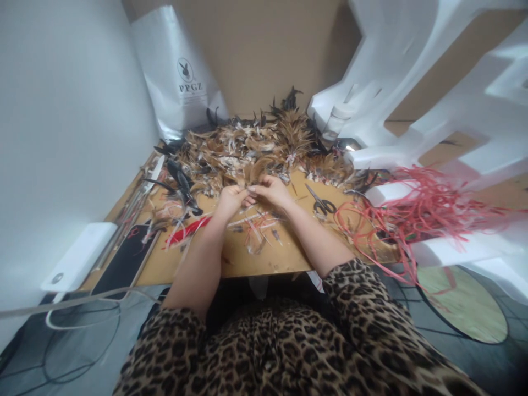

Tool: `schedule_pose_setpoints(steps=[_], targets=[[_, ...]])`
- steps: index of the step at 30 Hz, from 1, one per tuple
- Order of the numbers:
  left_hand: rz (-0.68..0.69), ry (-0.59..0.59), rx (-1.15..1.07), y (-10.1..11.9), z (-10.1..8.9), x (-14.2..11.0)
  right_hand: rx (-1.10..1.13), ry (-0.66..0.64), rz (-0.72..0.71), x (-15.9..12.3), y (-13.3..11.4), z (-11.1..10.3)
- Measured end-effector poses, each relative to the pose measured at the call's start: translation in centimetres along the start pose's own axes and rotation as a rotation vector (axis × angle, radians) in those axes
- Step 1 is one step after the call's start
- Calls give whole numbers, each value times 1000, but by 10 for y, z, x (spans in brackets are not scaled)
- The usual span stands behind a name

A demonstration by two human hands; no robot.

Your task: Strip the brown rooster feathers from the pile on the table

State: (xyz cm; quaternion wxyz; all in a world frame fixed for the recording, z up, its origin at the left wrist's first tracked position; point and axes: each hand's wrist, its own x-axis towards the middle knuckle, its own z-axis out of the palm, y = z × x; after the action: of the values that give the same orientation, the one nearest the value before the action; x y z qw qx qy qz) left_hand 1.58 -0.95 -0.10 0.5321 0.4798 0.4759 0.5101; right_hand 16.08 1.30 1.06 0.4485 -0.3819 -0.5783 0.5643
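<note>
My left hand (231, 201) and my right hand (272, 192) meet over the middle of the wooden table (247, 261). Both are closed, fingertips pinched together at the base of a small bunch of brown feathers (256, 171). The feather tips fan upward, away from me; their lower ends are hidden by my fingers. Just beyond lies a wide heap of brown, white and black feathers (235, 143). Black-handled scissors (320, 202) rest to the right of my right hand. Thin pale and pink strips (259, 228) are scattered below my hands.
A tangle of pink-red ribbon strips (429, 212) spreads at the right over white foam pieces (449, 247). A silver-white bag (177, 77) stands at the back left. On the left are a white power bank (80, 257) and a dark flat board (124, 267). A clear jar (336, 121) stands behind.
</note>
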Motion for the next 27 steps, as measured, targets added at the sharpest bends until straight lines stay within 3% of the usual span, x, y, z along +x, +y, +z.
schedule_pose_setpoints(steps=[6, 11, 19, 27], targets=[[71, -52, 185, -3, 1, -3, -209, 15, -135, -4, -8, 3], [132, -39, 220, -6, 3, -4, -280, 107, -121, -8, -12, 8], [44, -86, 183, -4, -2, -2, -284, -58, -87, -7, -17, -1], [13, -166, 205, 1, -1, -4, -278, -69, -163, -4, -11, -3]])
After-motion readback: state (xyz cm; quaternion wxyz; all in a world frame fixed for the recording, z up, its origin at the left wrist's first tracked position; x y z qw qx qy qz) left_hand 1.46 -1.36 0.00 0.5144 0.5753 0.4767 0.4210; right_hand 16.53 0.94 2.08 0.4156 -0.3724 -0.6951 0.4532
